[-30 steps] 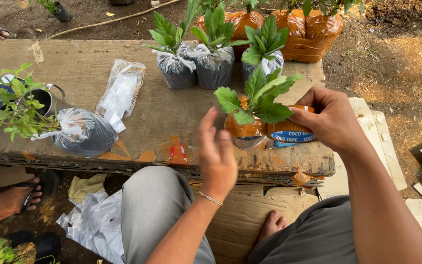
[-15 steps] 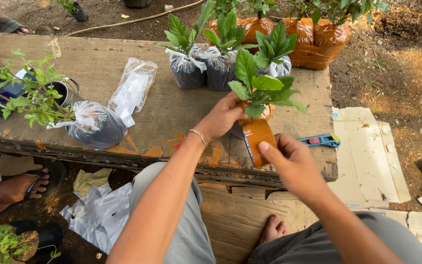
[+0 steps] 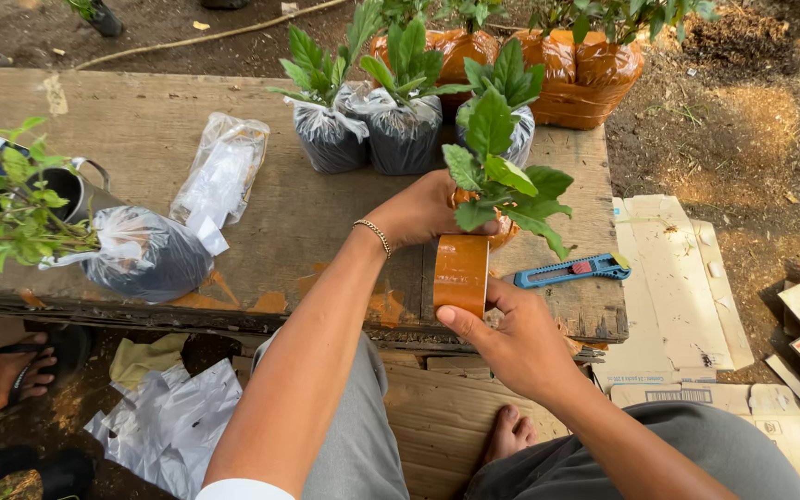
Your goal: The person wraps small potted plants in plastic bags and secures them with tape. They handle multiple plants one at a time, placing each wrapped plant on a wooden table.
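The right hand is closed on a strip of brown packing tape, with the thumb pressing on its lower end, and it keeps the strip stretched toward the body. The left hand is closed around the wrapped root ball of a small seedling, a little right of the middle of the frame, above the wooden table. The upper end of the tape seems to be already stuck on this bundle.

To do this wrapping well, I think the strip should be kept tight and flat, so it does not fold or stick on itself, and the left hand should turn the bundle slowly while the leaves stay free from the glue side.

Just right of the hands a blue utility knife lies on the table edge. In the upper middle stand three seedlings in clear soil bags, and behind them the orange-wrapped bundles. At the left another bagged plant lies on its side.
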A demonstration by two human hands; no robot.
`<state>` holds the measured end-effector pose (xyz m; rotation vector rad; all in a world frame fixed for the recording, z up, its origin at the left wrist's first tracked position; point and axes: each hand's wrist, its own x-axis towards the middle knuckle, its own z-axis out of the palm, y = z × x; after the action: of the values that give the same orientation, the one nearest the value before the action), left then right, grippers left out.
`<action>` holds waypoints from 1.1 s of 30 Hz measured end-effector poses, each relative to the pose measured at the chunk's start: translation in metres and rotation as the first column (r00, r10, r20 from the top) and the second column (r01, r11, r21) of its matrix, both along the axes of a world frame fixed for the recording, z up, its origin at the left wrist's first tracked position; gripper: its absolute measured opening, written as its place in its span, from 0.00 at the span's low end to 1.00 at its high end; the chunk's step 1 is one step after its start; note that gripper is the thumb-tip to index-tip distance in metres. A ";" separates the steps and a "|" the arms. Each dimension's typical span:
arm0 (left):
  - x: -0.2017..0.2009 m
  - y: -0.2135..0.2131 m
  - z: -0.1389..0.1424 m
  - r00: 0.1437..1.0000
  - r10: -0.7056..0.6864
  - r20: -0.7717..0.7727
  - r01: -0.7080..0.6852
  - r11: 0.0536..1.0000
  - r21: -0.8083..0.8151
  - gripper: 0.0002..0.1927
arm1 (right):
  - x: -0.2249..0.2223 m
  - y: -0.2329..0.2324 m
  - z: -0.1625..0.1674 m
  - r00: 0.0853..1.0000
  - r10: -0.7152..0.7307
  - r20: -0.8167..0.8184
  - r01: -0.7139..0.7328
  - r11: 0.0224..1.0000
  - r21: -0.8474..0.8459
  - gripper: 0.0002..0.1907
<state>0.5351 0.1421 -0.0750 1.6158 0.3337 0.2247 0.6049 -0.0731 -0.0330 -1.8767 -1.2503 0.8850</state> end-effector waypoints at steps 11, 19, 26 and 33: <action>0.001 -0.008 0.009 0.982 -0.112 0.150 0.033 0.892 0.451 0.24 | 0.000 -0.007 -0.032 0.771 -0.359 -0.527 0.244 0.929 -0.276 0.20; 0.001 -0.024 0.010 0.999 -0.033 0.007 0.022 0.794 0.608 0.31 | 0.014 -0.025 -0.040 0.791 -0.275 -0.547 0.120 0.945 -0.303 0.24; -0.023 -0.046 0.027 0.969 0.151 0.193 -0.245 0.652 0.717 0.43 | 0.025 -0.027 -0.047 0.959 -0.102 -0.264 0.049 0.978 -0.202 0.32; -0.069 -0.102 0.033 0.756 0.655 0.003 -0.553 0.635 0.538 0.38 | 0.092 -0.005 -0.035 0.973 -0.162 -0.162 0.120 0.963 -0.241 0.28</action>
<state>0.4664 0.0404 -0.0421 2.0090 1.0608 0.7335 0.6973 -0.0782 -0.0679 -1.9856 -0.9238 1.1337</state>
